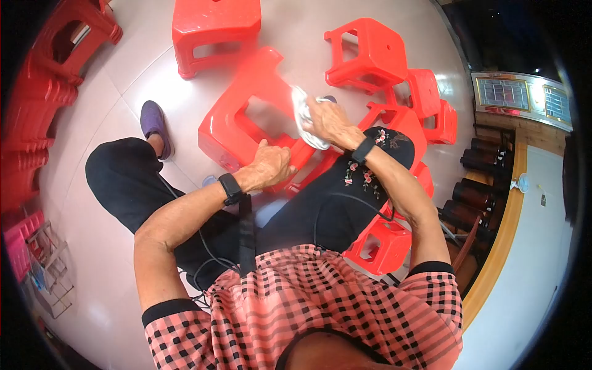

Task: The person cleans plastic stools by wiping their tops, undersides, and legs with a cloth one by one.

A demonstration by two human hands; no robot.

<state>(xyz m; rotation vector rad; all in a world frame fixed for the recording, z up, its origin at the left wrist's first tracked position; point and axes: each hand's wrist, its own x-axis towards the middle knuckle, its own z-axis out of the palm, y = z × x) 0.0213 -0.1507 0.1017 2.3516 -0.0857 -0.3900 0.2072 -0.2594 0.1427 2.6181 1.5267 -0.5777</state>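
A red plastic stool lies tipped on its side between my knees, its legs pointing up and away from me. My left hand is wrapped round a near edge of this stool. A bunched white cloth is in my right hand, pressed by the fingers at the stool's right side. Part of the stool's far leg is blurred. The fingertips of my right hand are partly hidden by the cloth.
Another red stool stands upright ahead, with a further stool ahead right. Several more red stools cluster by my right leg. Stacked red stools line the left, above a pink basket. Dark rolled items sit on the right.
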